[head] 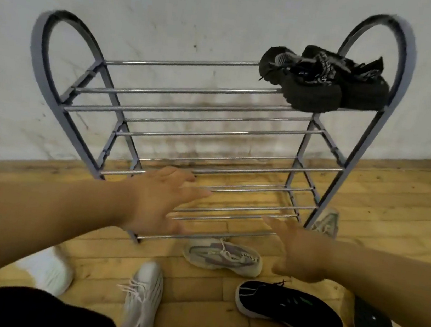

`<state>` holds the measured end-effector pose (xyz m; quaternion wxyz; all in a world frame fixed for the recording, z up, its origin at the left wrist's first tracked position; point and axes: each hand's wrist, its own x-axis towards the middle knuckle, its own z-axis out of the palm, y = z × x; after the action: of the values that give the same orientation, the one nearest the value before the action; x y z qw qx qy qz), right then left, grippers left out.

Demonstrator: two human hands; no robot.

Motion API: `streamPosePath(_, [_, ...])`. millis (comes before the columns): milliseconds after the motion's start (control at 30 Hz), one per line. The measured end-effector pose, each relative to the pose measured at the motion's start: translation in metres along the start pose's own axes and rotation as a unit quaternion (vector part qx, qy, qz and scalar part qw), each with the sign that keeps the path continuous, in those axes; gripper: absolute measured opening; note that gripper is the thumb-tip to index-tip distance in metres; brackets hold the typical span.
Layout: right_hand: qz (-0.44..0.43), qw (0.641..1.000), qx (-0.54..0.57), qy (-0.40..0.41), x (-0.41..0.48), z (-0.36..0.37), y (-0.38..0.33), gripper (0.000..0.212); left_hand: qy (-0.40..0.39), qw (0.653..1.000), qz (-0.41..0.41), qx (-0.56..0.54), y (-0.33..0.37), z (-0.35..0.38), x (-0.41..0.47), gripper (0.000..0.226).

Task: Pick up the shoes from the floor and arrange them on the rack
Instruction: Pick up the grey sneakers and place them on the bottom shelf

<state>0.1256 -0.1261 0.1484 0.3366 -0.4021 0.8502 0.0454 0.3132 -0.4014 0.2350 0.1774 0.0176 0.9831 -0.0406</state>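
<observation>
On the top shelf of the rack [345, 170], at its right end, a pair of black shoes [329, 82] sits, while on the wooden floor [395, 203] in front lie a grey shoe [221, 254], a black sneaker [288, 310] and a white shoe [143, 299]. Your left hand [160, 200] reaches with spread fingers in front of the lower rails. Your right hand [296, 250], also flat and holding nothing, is near the grey shoe.
</observation>
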Motion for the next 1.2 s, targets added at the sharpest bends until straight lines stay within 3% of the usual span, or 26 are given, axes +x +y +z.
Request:
streamPosePath(67, [0.002, 0.999, 0.014, -0.031, 0.035, 0.019, -0.007, 0.114, -0.053, 0.995, -0.019, -0.086, -0.018, 0.037, -0.002, 0.081])
streamPosePath(300, [0.033, 0.993, 0.11, -0.029, 0.129, 0.126, -0.024, 0.102, -0.086, 0.95, -0.105, -0.281, -0.03, 0.189, 0.023, 0.084])
streamPosePath(533, [0.044, 0.998, 0.044, 0.022, 0.17, 0.173, -0.009, 0.099, -0.104, 0.894, -0.16, -0.406, -0.001, 0.297, 0.05, 0.087])
streamPosePath(733, [0.03, 0.995, 0.017, 0.097, 0.192, 0.176, 0.006, 0.085, -0.046, 0.887, -0.183, -0.421, 0.002, 0.303, 0.065, 0.09])
streamPosePath(867, [-0.071, 0.992, 0.061, 0.089, 0.183, 0.161, 0.013, 0.079, 0.004, 0.91, -0.162, -0.382, 0.005, 0.291, 0.075, 0.1])
streamPosePath(967, [-0.145, 0.983, 0.089, 0.076, 0.164, 0.146, 0.016, 0.081, -0.004, 0.921, -0.144, -0.363, 0.012, 0.277, 0.083, 0.106])
streamPosePath(1100, [-0.105, 0.979, 0.138, 0.107, 0.143, 0.14, 0.029, 0.086, -0.016, 0.922, -0.134, -0.363, 0.018, 0.268, 0.09, 0.104])
streamPosePath(1200, [-0.023, 0.975, 0.177, 0.135, 0.137, 0.15, 0.053, 0.067, 0.007, 0.918, -0.16, -0.363, 0.025, 0.266, 0.093, 0.103])
